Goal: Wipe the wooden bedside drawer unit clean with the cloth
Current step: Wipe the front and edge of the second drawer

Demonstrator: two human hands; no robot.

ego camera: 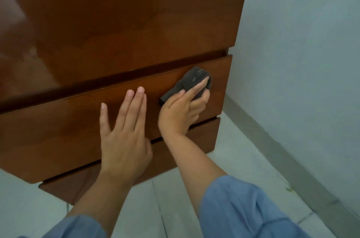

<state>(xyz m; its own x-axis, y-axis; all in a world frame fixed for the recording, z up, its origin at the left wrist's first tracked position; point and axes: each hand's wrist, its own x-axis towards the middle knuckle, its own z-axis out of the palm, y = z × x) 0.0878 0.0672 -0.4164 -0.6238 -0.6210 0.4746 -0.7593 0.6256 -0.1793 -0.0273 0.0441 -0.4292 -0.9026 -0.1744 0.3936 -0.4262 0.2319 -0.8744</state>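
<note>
Pale tiled floor (175, 189) and a grey-blue wall (302, 42) frame the wooden bedside drawer unit (126, 13). At about four o'clock on the middle drawer front (58, 120), the right hand (183, 109) presses a dark grey cloth (192, 80), fingers curled over it. At its nine o'clock the left hand (122, 130) lies flat, fingers straight and nearly together. Wiping looks underway; the bottom drawer (194, 140) probably remains.

cloth (194, 83) on middle drawer front (58, 130), right of left hand (124, 140)
</note>
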